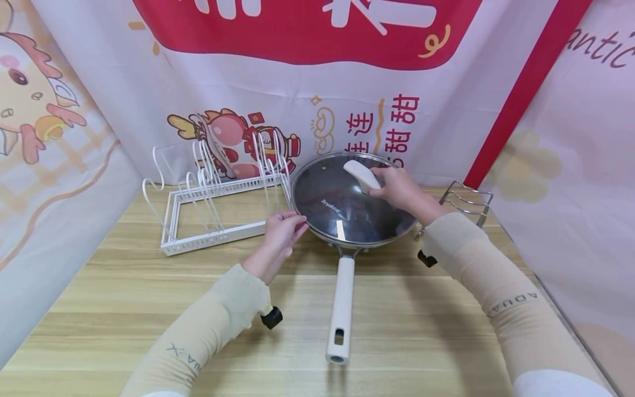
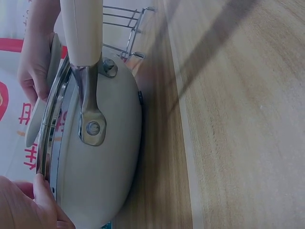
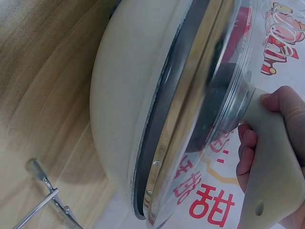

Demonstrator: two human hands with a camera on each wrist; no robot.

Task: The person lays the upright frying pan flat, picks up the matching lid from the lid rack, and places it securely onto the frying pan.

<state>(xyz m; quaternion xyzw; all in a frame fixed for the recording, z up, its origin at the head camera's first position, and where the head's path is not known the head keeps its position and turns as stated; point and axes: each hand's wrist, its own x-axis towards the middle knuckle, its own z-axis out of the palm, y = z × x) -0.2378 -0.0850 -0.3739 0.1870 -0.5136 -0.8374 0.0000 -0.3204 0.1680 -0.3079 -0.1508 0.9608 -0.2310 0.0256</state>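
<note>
A cream wok (image 2: 102,157) with a long handle (image 1: 341,309) stands on the wooden table, the handle towards me. Over its mouth lies a glass lid (image 1: 347,220) with a steel rim. In the right wrist view a narrow dark band shows between the wok's edge and the lid's rim; whether they touch all round I cannot tell. My right hand (image 1: 399,190) grips the lid's cream upright handle (image 3: 271,162). At the lid's left edge, my left hand (image 1: 280,237) pinches the rim between thumb and fingertips; its other fingers are partly hidden.
Left of the wok is a white wire rack (image 1: 213,240) with several upright loops, close to the wok's edge. A small metal wire stand (image 1: 466,204) is at the right, behind my forearm. A printed cloth (image 1: 223,77) hangs along the back of the table.
</note>
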